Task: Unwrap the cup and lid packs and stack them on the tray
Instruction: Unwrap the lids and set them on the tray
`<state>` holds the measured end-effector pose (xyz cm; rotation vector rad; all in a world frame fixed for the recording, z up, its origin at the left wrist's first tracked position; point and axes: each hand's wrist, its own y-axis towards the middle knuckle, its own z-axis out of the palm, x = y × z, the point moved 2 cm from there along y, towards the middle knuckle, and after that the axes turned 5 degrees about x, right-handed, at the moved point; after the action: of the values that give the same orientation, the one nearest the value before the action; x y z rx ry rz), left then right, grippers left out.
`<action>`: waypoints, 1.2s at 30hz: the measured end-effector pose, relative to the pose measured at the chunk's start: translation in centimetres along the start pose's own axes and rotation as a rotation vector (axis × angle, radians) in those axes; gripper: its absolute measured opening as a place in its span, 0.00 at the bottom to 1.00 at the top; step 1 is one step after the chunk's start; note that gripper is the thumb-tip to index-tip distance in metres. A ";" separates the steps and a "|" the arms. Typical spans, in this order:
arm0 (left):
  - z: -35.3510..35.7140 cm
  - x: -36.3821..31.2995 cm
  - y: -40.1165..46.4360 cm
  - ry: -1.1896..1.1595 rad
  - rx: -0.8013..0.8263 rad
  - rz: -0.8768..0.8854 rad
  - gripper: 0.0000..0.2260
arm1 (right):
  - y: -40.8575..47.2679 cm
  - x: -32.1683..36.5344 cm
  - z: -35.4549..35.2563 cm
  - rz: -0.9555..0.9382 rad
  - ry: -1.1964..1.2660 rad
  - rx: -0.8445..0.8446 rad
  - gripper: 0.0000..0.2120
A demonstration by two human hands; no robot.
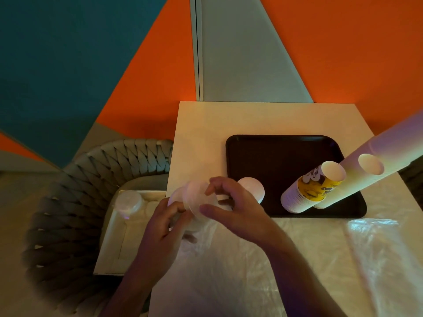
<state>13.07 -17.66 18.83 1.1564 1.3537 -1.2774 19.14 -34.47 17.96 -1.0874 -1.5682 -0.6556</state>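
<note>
White lids point(199, 200) are grasped by the fingers of both my left hand point(164, 227) and right hand point(233, 207). Two cup stacks point(304, 193) stand on the dark tray point(263, 156).

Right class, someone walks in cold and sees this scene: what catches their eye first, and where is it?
Probably the two tall cup stacks standing on the black tray at the table's right, towering toward the camera. Next, at centre, the left hand and right hand gripping a stack of white lids, with crumpled clear plastic wrap lying below them.
</note>
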 end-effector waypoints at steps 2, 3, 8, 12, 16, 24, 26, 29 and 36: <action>0.1 0.1 0.0 0.018 0.011 0.015 0.10 | -0.3 0.2 0.4 -0.023 -0.035 0.006 0.19; 0.1 0.2 0.0 0.040 0.016 0.028 0.10 | -0.4 0.2 0.6 -0.022 -0.047 0.008 0.19; 0.4 0.9 0.1 0.110 0.055 0.063 0.10 | -0.9 -0.5 0.2 0.050 -0.061 -0.011 0.22; 0.7 1.2 0.2 0.115 0.123 0.075 0.13 | -1.1 -0.7 -0.2 0.081 -0.056 -0.024 0.24; 0.9 1.1 0.3 0.123 0.120 0.072 0.13 | -1.1 -0.8 -0.5 0.086 0.065 -0.037 0.22; 0.0 1.5 0.2 0.116 0.008 0.060 0.11 | 1.1 -4.2 -4.7 0.166 -0.133 -0.383 0.23; -0.1 1.8 0.0 0.108 0.006 0.041 0.09 | 1.6 -6.7 -5.5 0.238 -0.295 -0.375 0.25; -0.1 2.0 -0.1 0.110 0.007 0.031 0.09 | 2.2 -10.2 -6.0 0.327 -0.410 -0.336 0.27; -0.2 2.0 -0.1 0.102 -0.003 0.033 0.09 | 2.7 -13.3 -6.3 0.394 -0.536 -0.279 0.28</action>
<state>12.69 -17.36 16.84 1.2516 1.4048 -1.2065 24.62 -42.75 6.76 -1.8389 -1.6576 -0.3283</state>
